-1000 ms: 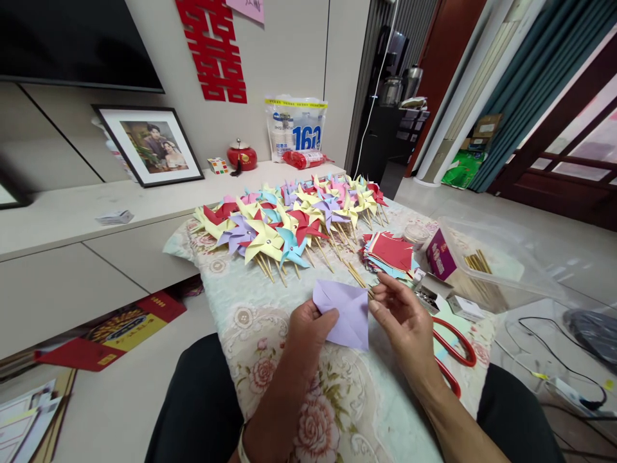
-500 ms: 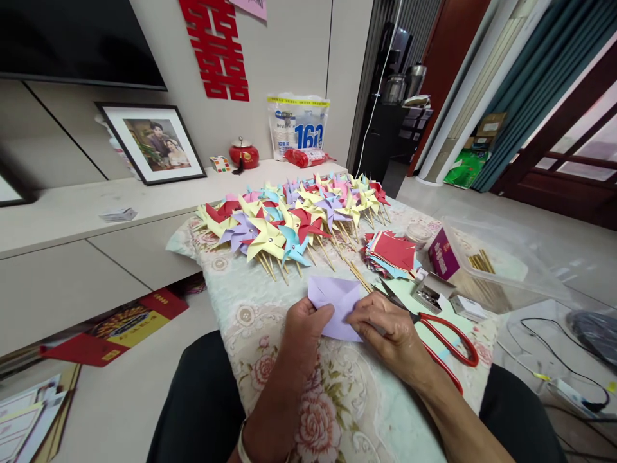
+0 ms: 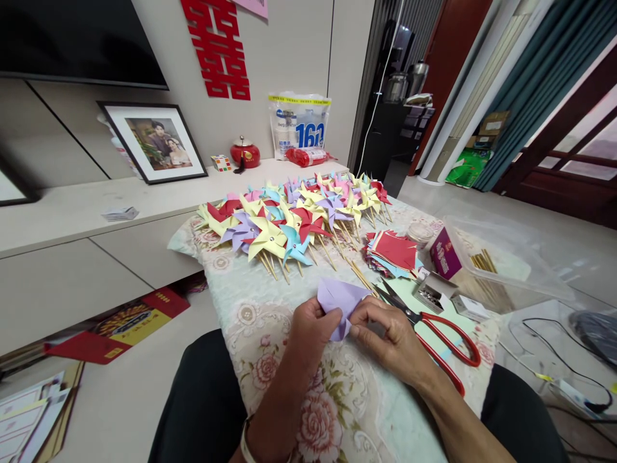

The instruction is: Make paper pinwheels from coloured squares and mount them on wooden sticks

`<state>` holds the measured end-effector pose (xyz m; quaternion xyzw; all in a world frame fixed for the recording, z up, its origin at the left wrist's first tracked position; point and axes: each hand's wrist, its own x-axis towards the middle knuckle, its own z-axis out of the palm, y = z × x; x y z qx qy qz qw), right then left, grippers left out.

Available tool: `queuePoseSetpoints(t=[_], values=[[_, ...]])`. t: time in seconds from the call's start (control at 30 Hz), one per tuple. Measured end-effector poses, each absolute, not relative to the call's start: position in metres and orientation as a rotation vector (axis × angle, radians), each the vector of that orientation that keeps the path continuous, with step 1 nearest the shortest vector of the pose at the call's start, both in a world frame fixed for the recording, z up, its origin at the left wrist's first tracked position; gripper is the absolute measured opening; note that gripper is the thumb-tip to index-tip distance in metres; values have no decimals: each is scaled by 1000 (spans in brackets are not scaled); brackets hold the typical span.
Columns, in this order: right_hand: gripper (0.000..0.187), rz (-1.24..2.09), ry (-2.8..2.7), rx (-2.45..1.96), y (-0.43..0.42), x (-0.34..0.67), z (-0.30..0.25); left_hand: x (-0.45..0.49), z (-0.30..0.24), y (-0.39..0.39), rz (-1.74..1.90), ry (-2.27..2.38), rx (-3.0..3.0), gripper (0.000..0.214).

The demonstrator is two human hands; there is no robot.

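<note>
A purple paper sheet (image 3: 340, 297) is held between both hands above the flowered tablecloth, its lower part bent. My left hand (image 3: 313, 328) pinches it at the left edge, thumb on top. At the lower right, my right hand (image 3: 385, 331) grips the sheet between thumb and fingers. Red-handled scissors (image 3: 436, 328) lie beside my right hand, blades partly spread. Past the paper are many finished paper pinwheels (image 3: 284, 225) on sticks, in yellow, red, purple and blue. A stack of cut paper (image 3: 393, 252), red on top, lies to their right.
An open small box of metal pins (image 3: 430, 296) and a closed white box (image 3: 470, 308) stand right of the scissors. Behind them is a clear plastic bin (image 3: 511, 276) with sticks (image 3: 483, 262). A white cabinet (image 3: 139, 212) runs along the left.
The purple paper has gone from nearly flat to curled, its lower corner bent inward between the hands. Both hands have shifted slightly right and stay closed on it.
</note>
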<state>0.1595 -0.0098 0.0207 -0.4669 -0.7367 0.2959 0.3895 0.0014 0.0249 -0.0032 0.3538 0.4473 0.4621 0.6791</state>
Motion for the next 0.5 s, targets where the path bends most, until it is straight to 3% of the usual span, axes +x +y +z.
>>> queuePoseSetpoints(t=[0.5], values=[[16,991,-1569,-1497,-10,152,17,8,-9,27,1019,1008,787,21]])
